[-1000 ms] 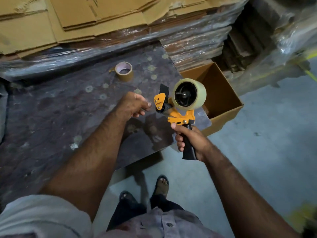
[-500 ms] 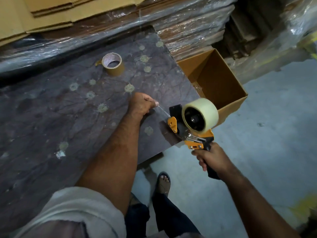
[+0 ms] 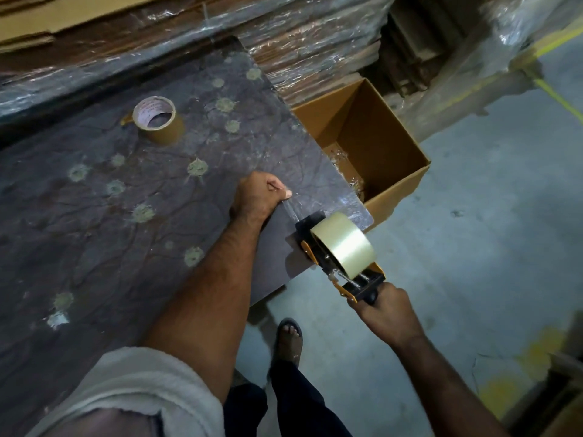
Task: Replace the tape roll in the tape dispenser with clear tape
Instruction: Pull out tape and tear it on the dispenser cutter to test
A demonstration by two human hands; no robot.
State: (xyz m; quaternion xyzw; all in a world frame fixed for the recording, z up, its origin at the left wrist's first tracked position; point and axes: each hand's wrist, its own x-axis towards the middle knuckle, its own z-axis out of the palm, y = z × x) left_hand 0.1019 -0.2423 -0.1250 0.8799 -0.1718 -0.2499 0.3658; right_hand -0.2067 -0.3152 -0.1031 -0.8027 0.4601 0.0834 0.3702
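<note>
An orange and black tape dispenser (image 3: pixel 344 277) carries a roll of clear tape (image 3: pixel 344 242) and rests its front on the corner of the dark table (image 3: pixel 126 216). My right hand (image 3: pixel 386 316) grips its black handle from below right. My left hand (image 3: pixel 257 197) is closed on the free end of the clear tape, which stretches as a thin strip (image 3: pixel 291 211) from the fingers to the dispenser's front. A brown tape roll (image 3: pixel 157 119) lies flat on the table, far left of the dispenser.
An open cardboard box (image 3: pixel 378 146) with crumpled tape scraps inside stands on the floor just past the table's right edge. Plastic-wrapped stacks of flattened cardboard (image 3: pixel 299 36) line the back. Grey concrete floor (image 3: pixel 473 231) lies to the right; my sandalled foot (image 3: pixel 288 337) is below the table corner.
The dispenser has come down from mid-air to the table corner and turned away from me. My left hand has pulled the tape end out to the left, away from the dispenser.
</note>
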